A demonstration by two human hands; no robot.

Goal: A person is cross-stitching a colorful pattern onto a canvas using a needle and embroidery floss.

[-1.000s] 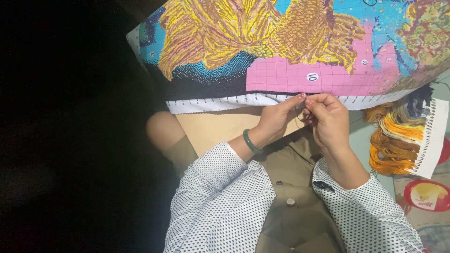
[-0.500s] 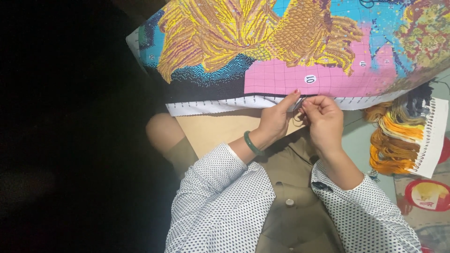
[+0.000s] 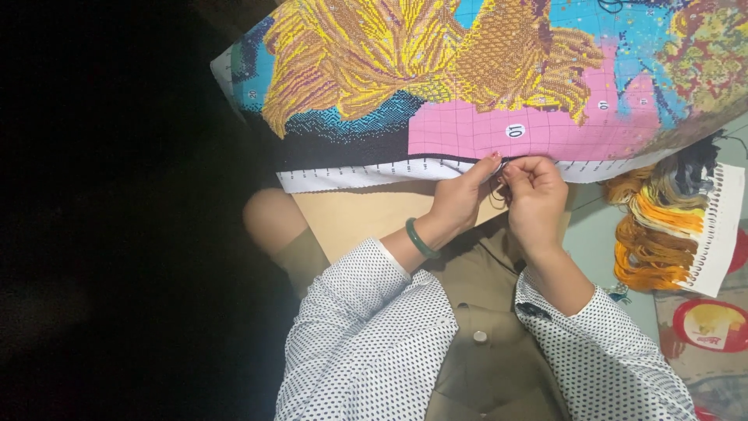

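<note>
Down close to me, I see two sleeves [image 3: 366, 343] with tiny dots and a brown skirt [image 3: 475, 327] with a button. A green bangle [image 3: 419, 240] sits on the left wrist. A tan board [image 3: 351, 214] lies across the lap.

A bit farther, my left hand [image 3: 461, 195] and my right hand [image 3: 534, 195] meet at the near edge of the big stitched cloth [image 3: 483, 78]. The left hand pinches the white edge of the cloth between thumb and fingers. The right hand is curled tight, fingertips pressed together on something thin. I think it is a needle or thread, but it is too small for me to be sure. A little dark loop of thread hangs just under the fingers.

The cloth looks soft and floppy, and light too. It will bend and sag if I let go, so I think the best place to hold it is right at the white edge, near the pink squares. The stitches look bumpy, so it should not slip. The thin thing would be easy to drop.

To the right, a white card with bunches of orange and yellow thread [image 3: 662, 226] lies near a red round lid [image 3: 713, 323].

Far off, the top of the cloth is cut off. The whole left side is black, and I cannot see what is there.
</note>
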